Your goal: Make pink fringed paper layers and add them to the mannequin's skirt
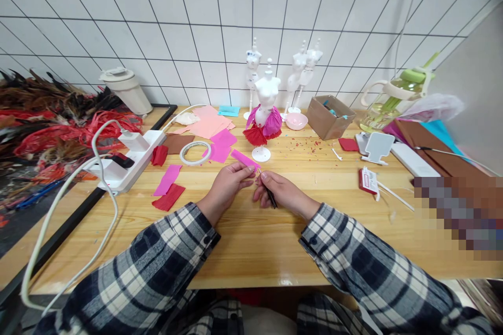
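Pinched in my left hand (231, 186) is a folded strip of pink crepe paper (244, 159). My right hand (285, 191) is closed round what look like small black-handled scissors (271, 197), whose thin tip is at the strip's near end; the fingers hide much of them. Just behind the hands stands a white mannequin (268, 89) on a round base, dressed in magenta puffs and a fringed red paper skirt (257, 135). Left of my left hand lie a pink paper piece (167, 179), a red paper piece (168, 198) and a roll of white tape (195, 153).
More mannequins (253, 70) stand by the tiled wall. A pink bowl (296, 121), a cardboard box (330, 116) and a bottle (396, 97) are at back right. A power strip (131, 162) with looping cables, a cup (126, 89) and feathers (58, 99) occupy the left. Red scraps dot the table.
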`<state>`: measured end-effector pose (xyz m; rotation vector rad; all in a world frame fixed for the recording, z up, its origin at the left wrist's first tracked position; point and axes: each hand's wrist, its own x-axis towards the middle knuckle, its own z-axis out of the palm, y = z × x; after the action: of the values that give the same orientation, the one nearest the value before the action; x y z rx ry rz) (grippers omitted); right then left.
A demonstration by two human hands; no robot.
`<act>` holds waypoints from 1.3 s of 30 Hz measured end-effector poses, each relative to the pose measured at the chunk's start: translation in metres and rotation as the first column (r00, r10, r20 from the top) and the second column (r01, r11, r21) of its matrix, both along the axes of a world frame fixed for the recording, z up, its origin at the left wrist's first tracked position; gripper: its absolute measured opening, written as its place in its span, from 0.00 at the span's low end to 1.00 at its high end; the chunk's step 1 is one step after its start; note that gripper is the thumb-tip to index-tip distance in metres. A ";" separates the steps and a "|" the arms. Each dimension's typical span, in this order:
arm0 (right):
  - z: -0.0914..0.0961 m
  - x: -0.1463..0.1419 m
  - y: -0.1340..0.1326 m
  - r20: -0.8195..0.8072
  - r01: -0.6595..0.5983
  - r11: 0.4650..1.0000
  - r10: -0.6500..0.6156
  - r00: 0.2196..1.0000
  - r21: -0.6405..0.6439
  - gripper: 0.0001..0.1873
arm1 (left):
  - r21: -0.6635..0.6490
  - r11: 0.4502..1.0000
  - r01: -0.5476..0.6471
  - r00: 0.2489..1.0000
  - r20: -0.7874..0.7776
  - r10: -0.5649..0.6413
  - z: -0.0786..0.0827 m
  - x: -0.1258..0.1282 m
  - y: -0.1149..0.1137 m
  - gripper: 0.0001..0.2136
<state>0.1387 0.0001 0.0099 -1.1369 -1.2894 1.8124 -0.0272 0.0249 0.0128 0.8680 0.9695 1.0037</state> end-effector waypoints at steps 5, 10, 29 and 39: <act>-0.002 0.000 0.000 -0.012 0.018 1.000 -0.018 1.000 -0.010 0.22 | 0.022 0.999 0.024 0.999 -0.029 -0.023 0.003 0.001 -0.002 0.15; -0.001 -0.001 -0.001 -0.019 0.014 1.000 -0.014 1.000 -0.005 0.22 | 0.032 0.999 0.023 0.999 -0.035 -0.021 0.003 0.002 -0.002 0.15; 0.002 -0.002 0.000 0.038 0.019 0.999 -0.020 0.999 0.042 0.20 | 0.042 0.999 0.016 0.998 -0.058 -0.014 0.003 0.001 -0.002 0.14; 0.002 -0.001 -0.001 0.063 -0.003 0.996 -0.003 0.998 0.092 0.20 | 0.026 0.999 0.019 0.999 -0.034 -0.019 0.002 0.002 -0.002 0.13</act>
<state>0.1376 -0.0006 0.0117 -1.1513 -1.3941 1.7109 -0.0254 0.0231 0.0146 0.9170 0.9768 0.9902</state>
